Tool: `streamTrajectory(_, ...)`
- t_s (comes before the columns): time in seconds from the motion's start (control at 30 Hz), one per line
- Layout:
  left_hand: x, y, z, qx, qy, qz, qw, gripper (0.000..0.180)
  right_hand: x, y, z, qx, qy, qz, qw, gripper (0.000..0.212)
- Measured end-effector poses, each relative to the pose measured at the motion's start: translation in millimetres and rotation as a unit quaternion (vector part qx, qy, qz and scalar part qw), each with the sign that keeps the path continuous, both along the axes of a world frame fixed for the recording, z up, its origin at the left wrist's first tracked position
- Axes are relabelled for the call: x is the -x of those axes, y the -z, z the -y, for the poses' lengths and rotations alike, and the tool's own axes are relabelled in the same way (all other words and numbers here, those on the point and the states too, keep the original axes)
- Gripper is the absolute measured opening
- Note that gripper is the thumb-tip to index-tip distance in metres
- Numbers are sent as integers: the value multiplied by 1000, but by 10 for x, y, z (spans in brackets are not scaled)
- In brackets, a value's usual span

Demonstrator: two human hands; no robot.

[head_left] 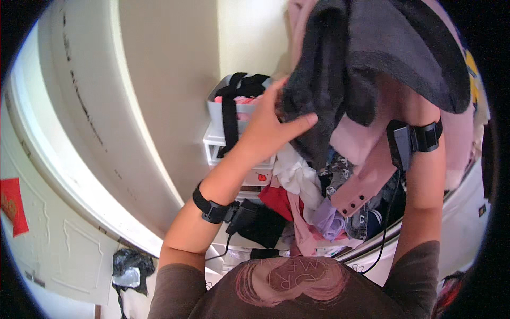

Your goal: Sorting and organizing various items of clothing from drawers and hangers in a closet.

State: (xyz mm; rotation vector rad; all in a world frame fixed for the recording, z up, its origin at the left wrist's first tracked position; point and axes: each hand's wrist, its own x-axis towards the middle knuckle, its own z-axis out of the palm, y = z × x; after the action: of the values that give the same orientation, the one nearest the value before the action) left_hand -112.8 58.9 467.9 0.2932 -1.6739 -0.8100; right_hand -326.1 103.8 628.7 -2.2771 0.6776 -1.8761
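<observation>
A dark grey garment (324, 69) is raised in front of me, its kind unclear among the folds. My left hand (279, 125) grips its left edge, with the thumb lying over the cloth. Under the garment's right side goes my right hand (417, 106); the cloth covers its fingers. Behind and below hangs a pink coat (457, 138), and a pink flap with dark buttons (353, 199) droops between my arms. Beneath lies a heap of clothes: a white cloth (295, 170), a red one (276, 199), a lilac one (329, 220) and dark denim (364, 223).
A grey bin (215, 109) with black straps and pink cloth stands on white drawers (212, 139) left of the heap. A tall panel (164, 80) rises at the left. A black plastic bag (133, 266) lies on the floor near a white door (58, 234). Cables run from both wrist straps.
</observation>
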Motion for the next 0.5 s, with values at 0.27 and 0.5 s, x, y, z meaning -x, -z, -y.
streamTrajectory(0.27,-240,-984,6,3,-19,-31,999,25,87,-174,-491,29,79,-144,986,28)
streamTrajectory(0.5,182,-927,-295,281,-259,210,900,34,247,-171,-854,73,182,-213,957,27)
